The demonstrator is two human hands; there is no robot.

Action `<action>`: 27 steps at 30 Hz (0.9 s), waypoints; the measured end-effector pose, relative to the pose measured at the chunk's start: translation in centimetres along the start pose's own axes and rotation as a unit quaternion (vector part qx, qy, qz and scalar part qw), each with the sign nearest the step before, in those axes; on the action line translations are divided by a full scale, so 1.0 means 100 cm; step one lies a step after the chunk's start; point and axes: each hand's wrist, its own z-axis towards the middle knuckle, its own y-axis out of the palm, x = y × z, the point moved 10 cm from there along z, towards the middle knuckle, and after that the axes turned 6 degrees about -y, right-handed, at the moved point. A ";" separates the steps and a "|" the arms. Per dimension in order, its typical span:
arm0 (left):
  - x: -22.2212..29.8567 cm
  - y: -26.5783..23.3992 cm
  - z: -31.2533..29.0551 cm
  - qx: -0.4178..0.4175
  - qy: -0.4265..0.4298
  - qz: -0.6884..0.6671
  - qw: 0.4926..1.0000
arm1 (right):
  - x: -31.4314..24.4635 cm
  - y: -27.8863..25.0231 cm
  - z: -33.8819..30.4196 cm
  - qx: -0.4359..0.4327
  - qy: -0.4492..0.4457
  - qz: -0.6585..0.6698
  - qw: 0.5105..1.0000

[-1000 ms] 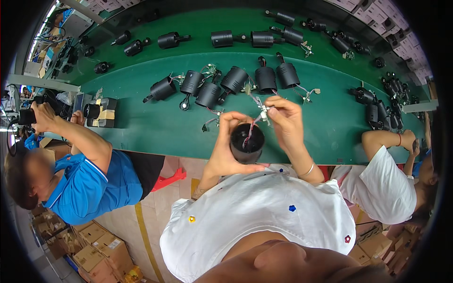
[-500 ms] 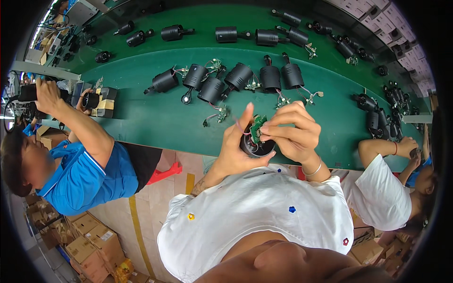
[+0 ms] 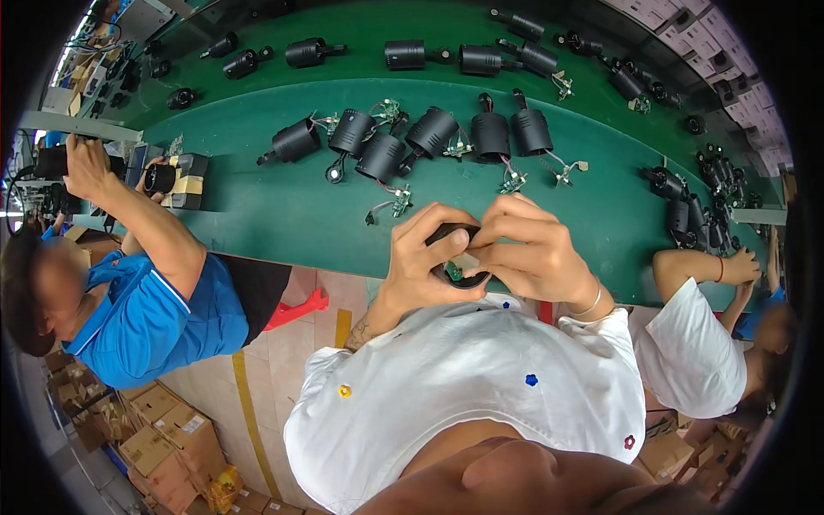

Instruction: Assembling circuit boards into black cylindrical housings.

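My left hand is wrapped round a black cylindrical housing, whose open end faces up toward me. Its thumb reaches across the opening. Inside the mouth a green circuit board shows in part. My right hand has its fingers pinched at the opening, on the board's edge; the fingertips are partly hidden by the rim. Beyond my hands lies a row of similar black housings, several with a circuit board hanging out on wires.
More black housings lie on the far green strip of the bench. A person in blue works at the left, a person in white at the right. Black parts are heaped near the right one. Cardboard boxes stand on the floor.
The circuit board has gone from above the housing down into its mouth. My left thumb has moved over the opening, and the housing has tilted in my hand.
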 end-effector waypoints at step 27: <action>-0.034 -0.001 -0.001 -0.080 -0.166 -0.037 0.982 | 0.010 0.025 0.007 -0.075 0.007 -0.016 0.997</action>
